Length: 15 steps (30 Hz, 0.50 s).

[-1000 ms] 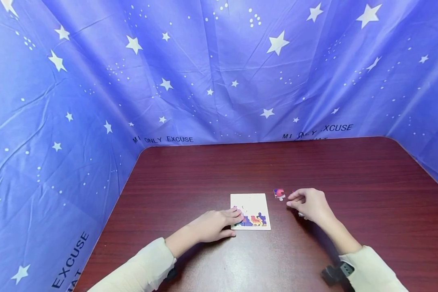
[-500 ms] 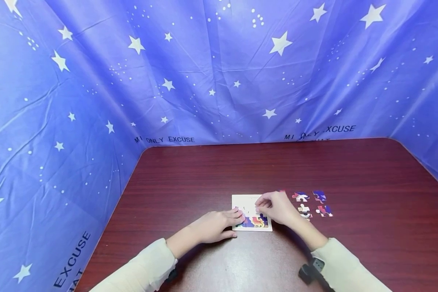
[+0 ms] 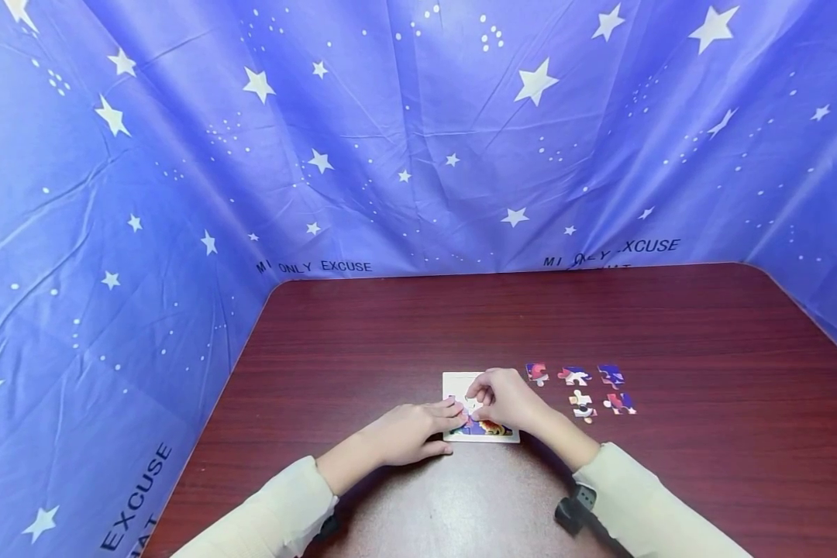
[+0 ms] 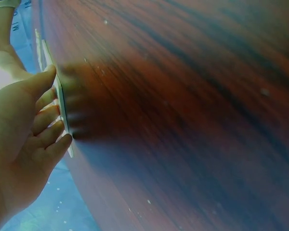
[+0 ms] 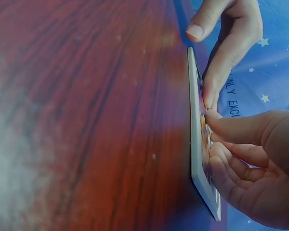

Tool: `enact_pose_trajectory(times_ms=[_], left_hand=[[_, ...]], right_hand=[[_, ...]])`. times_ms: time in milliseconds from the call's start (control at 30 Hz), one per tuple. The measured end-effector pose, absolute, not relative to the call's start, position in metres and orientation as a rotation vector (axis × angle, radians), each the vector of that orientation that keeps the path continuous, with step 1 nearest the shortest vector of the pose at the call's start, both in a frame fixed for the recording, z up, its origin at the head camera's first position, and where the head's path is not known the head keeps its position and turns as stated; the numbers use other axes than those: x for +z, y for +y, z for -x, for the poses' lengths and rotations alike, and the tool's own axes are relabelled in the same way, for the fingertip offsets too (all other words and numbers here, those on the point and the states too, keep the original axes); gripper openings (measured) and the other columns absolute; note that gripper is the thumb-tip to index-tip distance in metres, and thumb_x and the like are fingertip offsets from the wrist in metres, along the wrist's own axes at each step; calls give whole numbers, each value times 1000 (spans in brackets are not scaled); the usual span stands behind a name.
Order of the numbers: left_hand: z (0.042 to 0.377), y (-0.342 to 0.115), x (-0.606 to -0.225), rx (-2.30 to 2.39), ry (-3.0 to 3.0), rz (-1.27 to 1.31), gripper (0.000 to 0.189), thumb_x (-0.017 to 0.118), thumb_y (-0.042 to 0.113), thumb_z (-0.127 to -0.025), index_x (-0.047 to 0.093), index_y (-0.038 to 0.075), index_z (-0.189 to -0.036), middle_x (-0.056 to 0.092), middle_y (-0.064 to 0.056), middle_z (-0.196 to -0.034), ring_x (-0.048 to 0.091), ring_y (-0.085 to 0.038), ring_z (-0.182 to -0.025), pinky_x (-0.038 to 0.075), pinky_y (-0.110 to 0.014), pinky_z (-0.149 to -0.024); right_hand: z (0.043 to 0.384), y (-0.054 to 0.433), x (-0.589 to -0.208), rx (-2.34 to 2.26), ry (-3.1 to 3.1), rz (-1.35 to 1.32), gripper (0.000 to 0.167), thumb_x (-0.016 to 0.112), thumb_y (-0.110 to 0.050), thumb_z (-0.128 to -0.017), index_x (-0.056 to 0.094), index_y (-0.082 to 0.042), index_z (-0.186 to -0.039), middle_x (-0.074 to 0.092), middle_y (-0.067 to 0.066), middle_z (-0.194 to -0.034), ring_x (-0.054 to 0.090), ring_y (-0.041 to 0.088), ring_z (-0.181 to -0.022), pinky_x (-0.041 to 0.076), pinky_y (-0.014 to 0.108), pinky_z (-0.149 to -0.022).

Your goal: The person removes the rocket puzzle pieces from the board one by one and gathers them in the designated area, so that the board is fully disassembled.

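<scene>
A small square jigsaw board (image 3: 456, 380) lies on the table, its near part filled with colourful puzzle pieces (image 3: 497, 428). My left hand (image 3: 415, 432) rests on the board's left side with extended fingers, the thumb at its near left edge. Over the middle of the board, my right hand (image 3: 511, 399) pinches a puzzle piece (image 3: 471, 404) between thumb and fingers; most of that piece is covered. The right wrist view has the right hand's fingertips (image 5: 213, 120) down at the board's surface, close to the left hand's index finger.
Several loose puzzle pieces lie right of the board, among them a red one (image 3: 537, 373), a blue one (image 3: 611, 376) and a pale one with an eye (image 3: 583, 406). A blue star-patterned curtain (image 3: 404, 139) surrounds the dark red wooden table (image 3: 363, 325).
My right hand has come left from the loose pieces onto the board with a puzzle piece, then farther left toward my left hand. The left hand stays on the board.
</scene>
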<state>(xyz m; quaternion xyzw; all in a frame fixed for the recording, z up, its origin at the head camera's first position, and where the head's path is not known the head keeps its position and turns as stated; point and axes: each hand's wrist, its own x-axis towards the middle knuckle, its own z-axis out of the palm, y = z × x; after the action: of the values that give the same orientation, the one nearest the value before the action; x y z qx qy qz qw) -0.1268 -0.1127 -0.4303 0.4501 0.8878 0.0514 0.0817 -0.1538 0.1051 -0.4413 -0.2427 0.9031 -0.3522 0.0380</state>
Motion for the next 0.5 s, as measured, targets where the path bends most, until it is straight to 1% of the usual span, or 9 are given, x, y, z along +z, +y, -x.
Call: enact_pose_trajectory(times_ms=[100, 233, 500], left_hand=[[127, -111, -430, 154, 2642, -1343, 49, 55, 39, -96, 50, 18, -141, 45, 3, -149, 42, -11, -140, 43, -30, -110], [129, -110, -428, 192, 2626, -1333, 49, 56, 39, -96, 52, 18, -140, 47, 1, -148, 44, -12, -139, 45, -32, -109], [132, -108, -425, 195, 2624, -1317, 46, 56, 40, -95, 56, 21, -137, 52, 3, -144, 48, -10, -136, 46, -31, -108]], right_hand=[[153, 104, -441, -1095, 2767, 701, 21, 82, 0, -65, 70, -3, -83, 62, 2, -68, 53, 4, -62, 44, 13, -56], [153, 104, -443, -1114, 2767, 697, 25, 82, 2, -64, 71, -2, -86, 61, 3, -68, 52, 4, -62, 44, 13, -55], [152, 105, -443, -1120, 2758, 681, 25, 83, 1, -65, 74, -3, -87, 62, 2, -67, 51, 4, -62, 43, 13, -55]])
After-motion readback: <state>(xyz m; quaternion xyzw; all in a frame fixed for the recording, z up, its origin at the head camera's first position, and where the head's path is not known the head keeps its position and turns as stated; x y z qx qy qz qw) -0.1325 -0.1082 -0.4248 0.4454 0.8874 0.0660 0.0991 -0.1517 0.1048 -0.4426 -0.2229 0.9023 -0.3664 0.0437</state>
